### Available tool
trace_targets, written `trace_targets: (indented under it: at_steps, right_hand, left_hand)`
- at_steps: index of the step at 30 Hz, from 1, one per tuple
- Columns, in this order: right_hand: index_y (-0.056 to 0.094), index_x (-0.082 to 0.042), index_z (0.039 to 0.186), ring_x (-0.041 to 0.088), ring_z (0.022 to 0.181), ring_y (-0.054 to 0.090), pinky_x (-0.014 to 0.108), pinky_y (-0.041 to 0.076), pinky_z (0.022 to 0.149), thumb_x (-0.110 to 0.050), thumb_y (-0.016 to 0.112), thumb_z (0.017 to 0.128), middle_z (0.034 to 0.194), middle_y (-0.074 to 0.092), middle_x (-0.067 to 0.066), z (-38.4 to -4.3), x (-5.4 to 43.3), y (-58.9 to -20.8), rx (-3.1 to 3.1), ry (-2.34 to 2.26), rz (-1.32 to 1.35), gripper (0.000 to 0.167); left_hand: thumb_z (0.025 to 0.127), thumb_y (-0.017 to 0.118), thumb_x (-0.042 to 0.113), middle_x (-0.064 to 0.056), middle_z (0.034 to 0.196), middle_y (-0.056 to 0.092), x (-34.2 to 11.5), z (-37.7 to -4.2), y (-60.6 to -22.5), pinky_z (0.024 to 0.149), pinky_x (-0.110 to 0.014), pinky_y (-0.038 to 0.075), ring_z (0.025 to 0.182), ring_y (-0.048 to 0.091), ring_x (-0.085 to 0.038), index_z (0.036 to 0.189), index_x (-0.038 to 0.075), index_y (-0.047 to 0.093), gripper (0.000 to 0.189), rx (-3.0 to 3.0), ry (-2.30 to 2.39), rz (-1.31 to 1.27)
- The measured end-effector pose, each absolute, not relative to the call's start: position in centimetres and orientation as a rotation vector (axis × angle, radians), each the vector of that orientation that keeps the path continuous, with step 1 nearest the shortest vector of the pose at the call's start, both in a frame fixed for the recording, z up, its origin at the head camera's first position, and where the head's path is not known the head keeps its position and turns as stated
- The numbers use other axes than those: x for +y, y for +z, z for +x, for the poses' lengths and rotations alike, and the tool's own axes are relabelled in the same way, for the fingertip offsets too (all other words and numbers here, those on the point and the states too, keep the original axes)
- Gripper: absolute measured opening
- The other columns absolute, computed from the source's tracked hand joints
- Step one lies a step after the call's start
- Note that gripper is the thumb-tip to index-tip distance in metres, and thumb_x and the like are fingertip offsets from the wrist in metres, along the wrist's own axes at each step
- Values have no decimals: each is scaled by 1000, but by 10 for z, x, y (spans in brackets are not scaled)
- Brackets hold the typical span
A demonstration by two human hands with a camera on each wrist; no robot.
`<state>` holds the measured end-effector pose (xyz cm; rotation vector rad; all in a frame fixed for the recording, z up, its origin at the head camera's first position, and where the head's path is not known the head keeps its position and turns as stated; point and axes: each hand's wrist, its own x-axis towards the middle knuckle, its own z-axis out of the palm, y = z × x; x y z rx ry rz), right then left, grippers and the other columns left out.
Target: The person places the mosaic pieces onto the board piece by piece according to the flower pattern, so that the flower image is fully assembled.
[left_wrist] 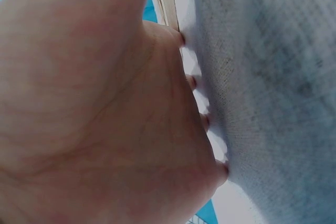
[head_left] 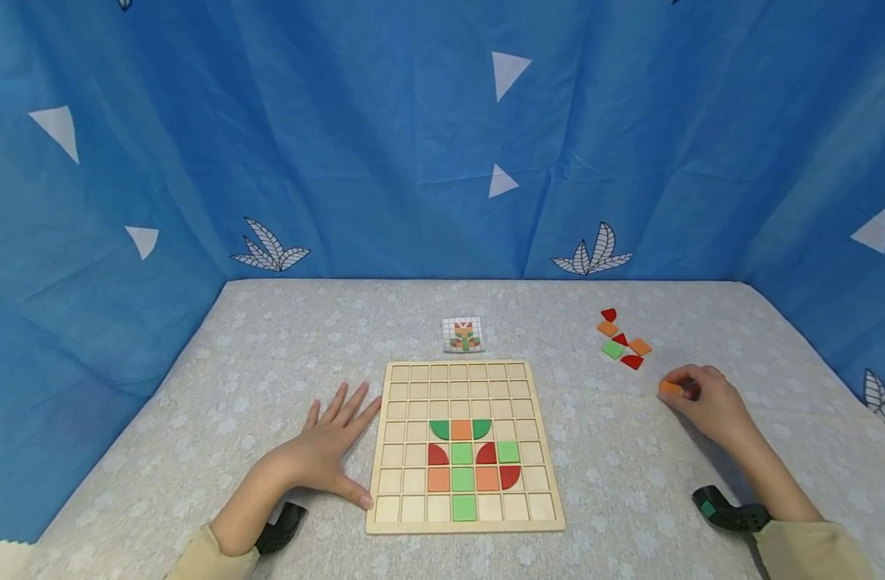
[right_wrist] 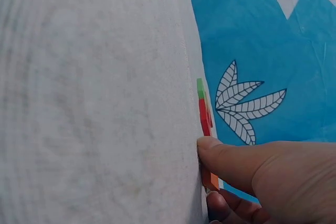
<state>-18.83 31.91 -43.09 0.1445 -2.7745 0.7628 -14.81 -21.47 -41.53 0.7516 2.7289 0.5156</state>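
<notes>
A wooden grid board (head_left: 409, 391) lies at the middle of the table, with green, orange and red tiles set in its lower cells. My left hand (head_left: 324, 455) rests beside it with fingers spread, thumb and fingertips at the board's left edge; the left wrist view shows its palm (left_wrist: 115, 124) over the cloth. To the right, my right hand (head_left: 713, 407) pinches an orange square tile (head_left: 671, 388) between thumb and fingers. The right wrist view has that orange tile (right_wrist: 211, 181) close to the tablecloth, under the thumb (right_wrist: 210, 144).
Several loose tiles lie ahead of the right hand, among them a light green square (head_left: 613, 350), an orange square (head_left: 639, 346) and a red quarter-round (head_left: 632, 362). Behind the board lies a small pattern card (head_left: 462, 334). A blue curtain (head_left: 384, 145) hangs around the patterned tablecloth (head_left: 283, 354).
</notes>
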Motion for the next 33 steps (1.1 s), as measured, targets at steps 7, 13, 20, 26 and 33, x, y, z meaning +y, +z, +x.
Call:
trace_targets:
  at_steps: [7,13,20,26,33]
  right_hand:
    - [58,8,92,23,66,47,35,37,54,-3,73,78,77,50,10,-188,318,-430,-2776,771,125,23]
    - [58,6,94,21,63,44,33,35,53,-3,73,78,71,49,6,-188,316,-432,-2761,776,98,23]
    - [60,5,95,20,62,45,29,36,51,-1,73,77,69,50,5,-188,317,-434,-2732,772,85,23]
    - [65,3,95,13,61,51,23,42,51,0,72,80,77,60,8,-187,317,-433,-2665,805,153,17]
    - [68,2,96,6,58,57,17,46,51,0,66,86,80,65,11,-185,312,-429,-2653,941,170,11]
  left_hand:
    - [50,73,71,-20,153,-1,-215,-147,-415,97,-69,-6,136,-9,-43,150,6,17,132,2727,526,740]
    - [50,73,71,-19,154,-1,-215,-146,-416,97,-69,-6,136,-9,-43,150,7,18,132,2733,510,734]
    - [50,74,71,-20,153,-1,-215,-147,-417,97,-69,-6,136,-9,-43,150,7,17,132,2732,516,741]
    - [49,74,71,-19,154,-1,-214,-148,-417,98,-68,-6,136,-9,-43,150,8,18,132,2740,506,737]
    - [50,74,71,-20,153,0,-214,-148,-416,97,-68,-6,136,-9,-43,150,7,18,132,2730,523,737]
